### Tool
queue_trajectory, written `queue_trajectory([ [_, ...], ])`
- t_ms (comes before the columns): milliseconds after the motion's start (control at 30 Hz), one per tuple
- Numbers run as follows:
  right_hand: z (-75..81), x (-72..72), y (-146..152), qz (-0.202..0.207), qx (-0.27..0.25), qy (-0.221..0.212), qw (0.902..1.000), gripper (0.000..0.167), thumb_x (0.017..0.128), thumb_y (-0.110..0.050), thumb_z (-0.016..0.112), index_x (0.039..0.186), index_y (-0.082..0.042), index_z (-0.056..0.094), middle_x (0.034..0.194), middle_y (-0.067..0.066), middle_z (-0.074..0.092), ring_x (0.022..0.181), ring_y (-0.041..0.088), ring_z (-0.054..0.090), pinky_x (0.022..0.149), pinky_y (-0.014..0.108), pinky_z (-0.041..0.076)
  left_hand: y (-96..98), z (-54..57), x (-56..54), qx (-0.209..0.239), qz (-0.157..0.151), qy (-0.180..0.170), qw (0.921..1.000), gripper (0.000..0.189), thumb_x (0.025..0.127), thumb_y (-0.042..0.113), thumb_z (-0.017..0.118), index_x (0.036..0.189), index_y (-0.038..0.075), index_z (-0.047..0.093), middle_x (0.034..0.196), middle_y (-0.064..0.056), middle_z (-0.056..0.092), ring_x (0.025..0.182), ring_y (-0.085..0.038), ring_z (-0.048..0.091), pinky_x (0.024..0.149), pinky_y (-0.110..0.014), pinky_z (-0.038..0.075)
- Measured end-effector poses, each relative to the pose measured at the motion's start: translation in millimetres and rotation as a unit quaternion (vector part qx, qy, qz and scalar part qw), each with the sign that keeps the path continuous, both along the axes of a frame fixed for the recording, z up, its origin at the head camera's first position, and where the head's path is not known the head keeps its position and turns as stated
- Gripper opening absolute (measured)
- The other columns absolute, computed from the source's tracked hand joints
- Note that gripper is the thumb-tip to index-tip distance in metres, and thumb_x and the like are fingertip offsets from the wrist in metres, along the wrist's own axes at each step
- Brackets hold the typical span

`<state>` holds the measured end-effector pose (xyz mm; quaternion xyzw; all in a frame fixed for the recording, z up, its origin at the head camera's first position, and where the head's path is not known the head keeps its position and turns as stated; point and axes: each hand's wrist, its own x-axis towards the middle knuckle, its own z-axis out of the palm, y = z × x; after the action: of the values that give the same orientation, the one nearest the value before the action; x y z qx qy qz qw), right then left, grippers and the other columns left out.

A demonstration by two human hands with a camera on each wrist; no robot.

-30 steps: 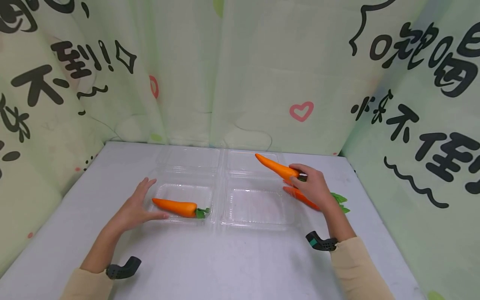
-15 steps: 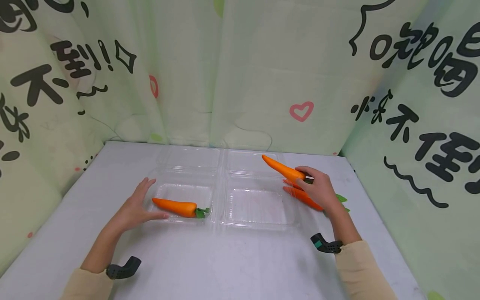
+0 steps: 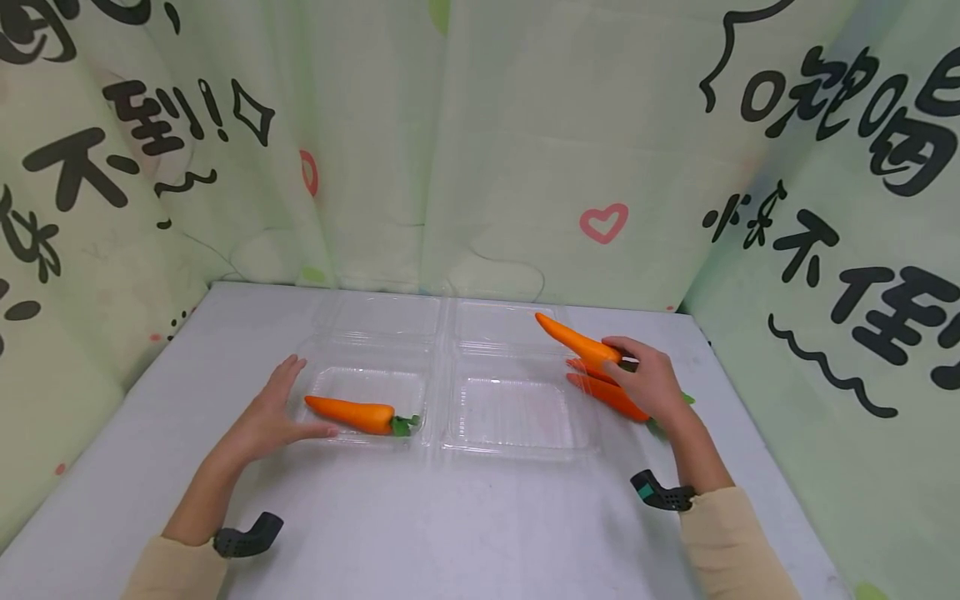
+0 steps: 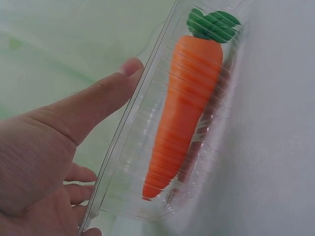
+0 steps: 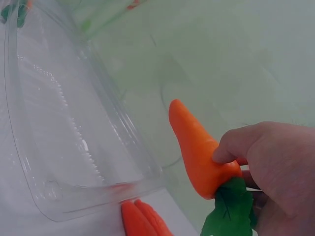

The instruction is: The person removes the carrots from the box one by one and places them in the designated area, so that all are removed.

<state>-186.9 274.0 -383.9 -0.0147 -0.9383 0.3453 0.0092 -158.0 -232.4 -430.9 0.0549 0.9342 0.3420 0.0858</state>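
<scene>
My right hand (image 3: 651,382) pinches an orange carrot (image 3: 572,337) at its thick end, thumb on its side. Its green top (image 5: 229,211) hangs by the palm, and its tip points up and left in the head view. Below this hand two more carrots (image 3: 609,395) lie at the right side of the right clear plastic box (image 3: 517,417), partly covered by the hand. The left clear plastic box (image 3: 367,379) has one carrot (image 3: 348,412) lying in it, leaves to the right. With fingers spread, my left hand (image 3: 270,423) touches that box's rim, thumb (image 4: 130,66) along its edge.
Both boxes stand side by side on a white table (image 3: 450,525), their lids (image 3: 386,315) laid back toward the rear curtain (image 3: 510,150). Printed curtains also close off the left and right sides. Each wrist wears a black camera mount (image 3: 247,536).
My right hand has shifted right and slightly toward the body, carrying the carrot along, and now covers more of the leaves of the carrots on the table. The left hand stays in place.
</scene>
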Motion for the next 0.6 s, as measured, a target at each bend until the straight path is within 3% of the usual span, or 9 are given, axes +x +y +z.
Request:
queue_trajectory([
  [267,-2.4,0.6,7.5,-0.013,0.005,0.003,0.9999,0.043,0.097,-0.014,0.054,0.139,-0.005,0.049,0.138,0.022,0.051,0.120,0.039,0.052,0.101,0.050,0.049,-1.6,-1.6,-1.5,-0.008,0.002,-0.012,0.9999,0.127,0.069,0.053,0.081,0.153,-0.003,0.003,0.160,-0.028,0.001,0.143,-0.052,0.012,0.106,-0.072,0.023],
  [600,-9.4,2.4,17.3,-0.015,0.010,-0.002,0.9998,0.043,0.098,-0.014,0.054,0.139,-0.004,0.049,0.138,0.023,0.050,0.121,0.040,0.051,0.100,0.050,0.049,-1.3,-0.3,-1.1,-0.006,0.002,-0.013,0.9999,0.126,0.070,0.052,0.081,0.153,-0.003,0.003,0.160,-0.028,0.000,0.143,-0.052,0.012,0.107,-0.071,0.023],
])
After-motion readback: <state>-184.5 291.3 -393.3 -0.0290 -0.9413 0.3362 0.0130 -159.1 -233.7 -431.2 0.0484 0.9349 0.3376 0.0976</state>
